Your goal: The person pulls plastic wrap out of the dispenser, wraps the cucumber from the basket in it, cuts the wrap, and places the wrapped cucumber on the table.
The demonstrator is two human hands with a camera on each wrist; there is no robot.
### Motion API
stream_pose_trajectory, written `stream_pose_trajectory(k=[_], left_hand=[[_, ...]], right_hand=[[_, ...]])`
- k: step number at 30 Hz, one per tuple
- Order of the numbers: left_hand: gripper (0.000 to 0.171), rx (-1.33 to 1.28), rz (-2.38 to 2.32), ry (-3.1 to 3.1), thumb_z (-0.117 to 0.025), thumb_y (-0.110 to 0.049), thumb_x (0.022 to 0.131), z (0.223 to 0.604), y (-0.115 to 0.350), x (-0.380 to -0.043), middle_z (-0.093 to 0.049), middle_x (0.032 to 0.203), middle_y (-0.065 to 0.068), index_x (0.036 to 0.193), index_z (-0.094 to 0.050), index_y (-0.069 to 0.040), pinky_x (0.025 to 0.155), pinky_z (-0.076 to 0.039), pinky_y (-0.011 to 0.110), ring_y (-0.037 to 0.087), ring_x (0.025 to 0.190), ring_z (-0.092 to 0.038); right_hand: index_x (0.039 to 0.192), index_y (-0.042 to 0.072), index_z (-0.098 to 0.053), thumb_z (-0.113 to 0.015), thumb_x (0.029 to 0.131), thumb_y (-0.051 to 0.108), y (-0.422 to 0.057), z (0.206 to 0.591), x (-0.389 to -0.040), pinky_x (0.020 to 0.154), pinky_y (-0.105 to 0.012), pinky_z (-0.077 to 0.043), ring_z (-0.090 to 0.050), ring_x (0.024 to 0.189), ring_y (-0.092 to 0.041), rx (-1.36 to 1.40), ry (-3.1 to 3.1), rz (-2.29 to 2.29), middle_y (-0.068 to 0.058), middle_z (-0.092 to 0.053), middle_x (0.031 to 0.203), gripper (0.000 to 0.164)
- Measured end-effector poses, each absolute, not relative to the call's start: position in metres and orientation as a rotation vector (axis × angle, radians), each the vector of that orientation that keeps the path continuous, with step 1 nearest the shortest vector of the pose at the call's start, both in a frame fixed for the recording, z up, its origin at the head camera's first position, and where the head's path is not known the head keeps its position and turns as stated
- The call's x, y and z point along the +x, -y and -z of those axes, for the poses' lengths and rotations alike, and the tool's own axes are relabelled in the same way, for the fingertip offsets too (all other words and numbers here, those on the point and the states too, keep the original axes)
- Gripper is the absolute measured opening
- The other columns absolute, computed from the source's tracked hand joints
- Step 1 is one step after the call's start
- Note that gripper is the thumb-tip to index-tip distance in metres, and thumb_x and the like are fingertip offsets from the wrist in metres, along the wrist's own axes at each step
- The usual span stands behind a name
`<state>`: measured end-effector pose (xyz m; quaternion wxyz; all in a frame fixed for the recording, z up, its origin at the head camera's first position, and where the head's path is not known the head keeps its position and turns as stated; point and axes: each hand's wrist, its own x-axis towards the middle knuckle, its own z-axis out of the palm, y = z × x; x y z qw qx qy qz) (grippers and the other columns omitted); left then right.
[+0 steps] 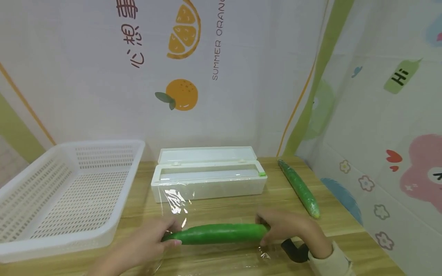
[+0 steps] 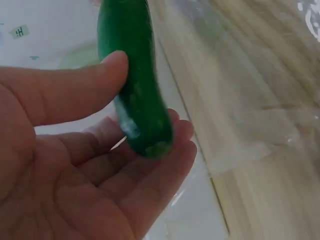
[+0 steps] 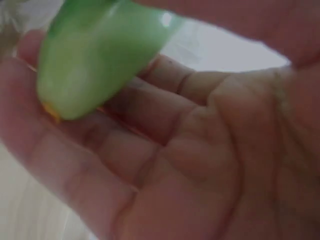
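The left forearm (image 1: 115, 260) extends inward from the lower edge of the head view. The left grip (image 1: 150, 237) pinches, thumb (image 2: 85, 92) opposed to gently bent fingers (image 2: 160, 185). The right grip (image 1: 284, 224), well apart from the left, pinches likewise; its palm (image 3: 205, 175) faces the wrist camera. A pale sleeve cuff (image 1: 328, 262) ends near the right wrist (image 1: 317, 243).

Cream sleeve (image 1: 330, 262), black wrist gear (image 1: 296, 253)
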<state>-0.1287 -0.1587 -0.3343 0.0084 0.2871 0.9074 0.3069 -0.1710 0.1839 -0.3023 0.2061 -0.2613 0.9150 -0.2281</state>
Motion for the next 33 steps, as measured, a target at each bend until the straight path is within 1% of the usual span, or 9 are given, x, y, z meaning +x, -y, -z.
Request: stream_pose_trajectory(k=[2, 4, 7, 9, 13, 20, 25, 30, 33], left_hand=[[0.013, 0.889, -0.94, -2.827, -0.065, -0.027, 0.085, 0.336, 0.159, -0.128, -0.059, 0.094, -0.009, 0.091, -0.057, -0.019, 0.076, -0.051, 0.037, 0.019, 0.093, -0.06], [0.007, 0.866, -0.921, -2.81, -0.063, -0.026, 0.087, 0.337, 0.158, -0.129, -0.057, 0.096, -0.009, 0.089, -0.058, -0.021, 0.077, -0.052, 0.038, 0.02, 0.094, -0.059], [0.006, 0.879, -0.916, -2.763, -0.06, -0.024, 0.089, 0.34, 0.159, -0.13, -0.057, 0.092, -0.009, 0.087, -0.057, -0.019, 0.071, -0.051, 0.031, 0.01, 0.087, -0.057], [0.011, 0.876, -0.906, -2.742, -0.062, -0.027, 0.088, 0.342, 0.16, -0.13, -0.055, 0.088, -0.01, 0.09, -0.056, -0.018, 0.067, -0.048, 0.026, 0.003, 0.08, -0.053], [0.022, 0.853, -0.887, -2.725, -0.068, -0.03, 0.082, 0.343, 0.163, -0.127, -0.052, 0.081, -0.01, 0.092, -0.052, -0.018, 0.061, -0.041, 0.022, -0.001, 0.071, -0.045], [0.02, 0.876, -0.696, -2.794, -0.073, -0.03, 0.077, 0.344, 0.168, -0.125, -0.042, 0.08, -0.012, 0.08, -0.055, -0.022, 0.058, -0.035, 0.02, 0.0, 0.07, -0.035], [0.02, 0.895, -0.642, -2.811, -0.074, -0.032, 0.075, 0.345, 0.169, -0.123, -0.04, 0.081, -0.013, 0.077, -0.057, -0.023, 0.059, -0.035, 0.02, -0.001, 0.07, -0.034], [0.018, 0.889, -0.642, -2.804, -0.072, -0.03, 0.077, 0.343, 0.169, -0.123, -0.041, 0.081, -0.012, 0.079, -0.057, -0.022, 0.059, -0.036, 0.02, -0.001, 0.07, -0.035], [0.018, 0.914, -0.637, -2.816, -0.072, -0.031, 0.078, 0.343, 0.169, -0.123, -0.042, 0.081, -0.013, 0.082, -0.057, -0.022, 0.059, -0.037, 0.02, -0.002, 0.071, -0.036]], right_hand=[[0.094, 0.011, -0.052, -0.079, 0.07, 0.014, -0.183, 0.304, -0.171, 0.064, -0.025, -0.042, -0.049, 0.077, -0.013, -0.725, -2.557, 0.623, 0.003, -0.053, 0.084, 0.037], [0.092, 0.012, -0.052, -0.08, 0.069, 0.014, -0.182, 0.306, -0.17, 0.064, -0.024, -0.042, -0.048, 0.075, -0.012, -0.727, -2.573, 0.609, 0.003, -0.052, 0.083, 0.036], [0.088, 0.013, -0.053, -0.08, 0.068, 0.014, -0.179, 0.308, -0.167, 0.062, -0.024, -0.041, -0.047, 0.073, -0.011, -0.711, -2.591, 0.603, 0.005, -0.052, 0.081, 0.034], [0.085, 0.014, -0.053, -0.081, 0.067, 0.016, -0.178, 0.311, -0.165, 0.061, -0.022, -0.041, -0.046, 0.071, -0.009, -0.738, -2.616, 0.58, 0.006, -0.051, 0.08, 0.033], [0.084, 0.015, -0.052, -0.081, 0.068, 0.019, -0.176, 0.316, -0.159, 0.06, -0.021, -0.04, -0.045, 0.07, -0.006, -0.767, -2.638, 0.552, 0.008, -0.05, 0.078, 0.033], [0.09, 0.017, -0.053, -0.078, 0.072, 0.024, -0.181, 0.326, -0.152, 0.065, -0.022, -0.043, -0.046, 0.075, -0.002, -0.771, -2.668, 0.496, 0.011, -0.05, 0.084, 0.032], [0.094, 0.019, -0.054, -0.076, 0.074, 0.027, -0.185, 0.328, -0.147, 0.065, -0.021, -0.044, -0.046, 0.075, 0.001, -0.791, -2.692, 0.491, 0.014, -0.05, 0.086, 0.031], [0.107, 0.015, -0.056, -0.075, 0.075, 0.029, -0.186, 0.325, -0.146, 0.071, -0.026, -0.047, -0.052, 0.083, -0.002, -0.711, -2.675, 0.53, 0.01, -0.056, 0.096, 0.04], [0.115, 0.012, -0.054, -0.075, 0.076, 0.031, -0.184, 0.324, -0.145, 0.08, -0.031, -0.049, -0.055, 0.095, -0.007, -0.705, -2.667, 0.503, 0.006, -0.058, 0.107, 0.049]])
